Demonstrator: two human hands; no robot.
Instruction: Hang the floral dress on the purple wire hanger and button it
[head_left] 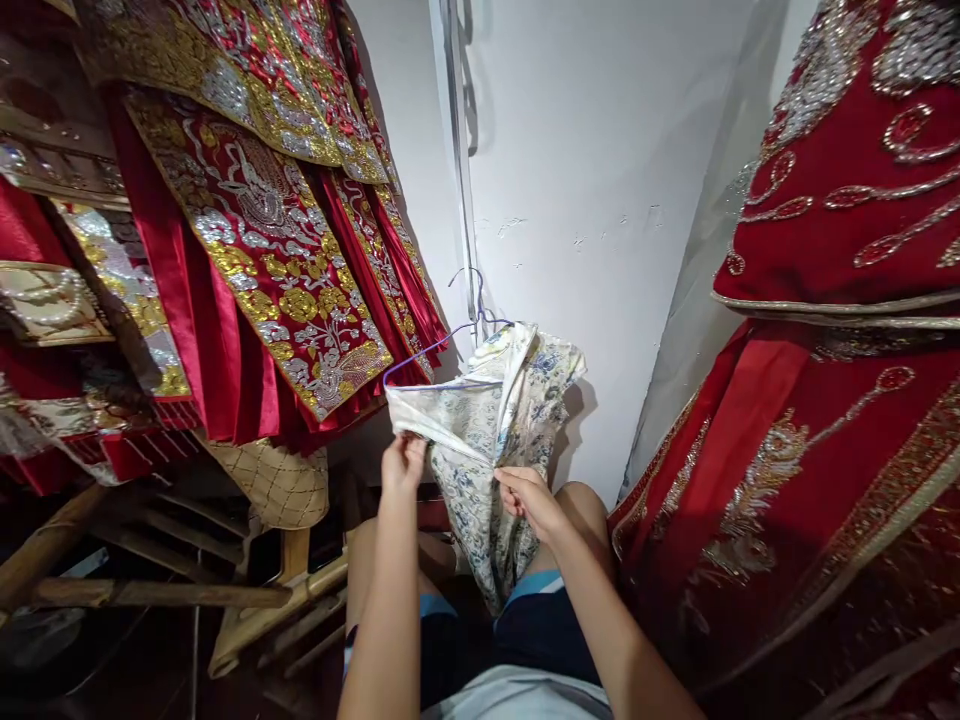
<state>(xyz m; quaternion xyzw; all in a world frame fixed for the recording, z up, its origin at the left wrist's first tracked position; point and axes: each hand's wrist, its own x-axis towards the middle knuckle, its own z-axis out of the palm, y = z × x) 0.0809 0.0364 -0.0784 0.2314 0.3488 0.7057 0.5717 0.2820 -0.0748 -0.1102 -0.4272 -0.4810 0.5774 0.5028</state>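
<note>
Your left hand [405, 462] pinches the floral top [480, 440] below one end of the purple hanger [480, 316]; your right hand [527, 500] pinches its front.

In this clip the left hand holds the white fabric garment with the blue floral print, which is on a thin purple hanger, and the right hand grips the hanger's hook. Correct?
Not quite: the right hand isn't on the hook. The head view shows it pinching the front of the white, blue-floral fabric garment, below the thin purple hanger.
</note>
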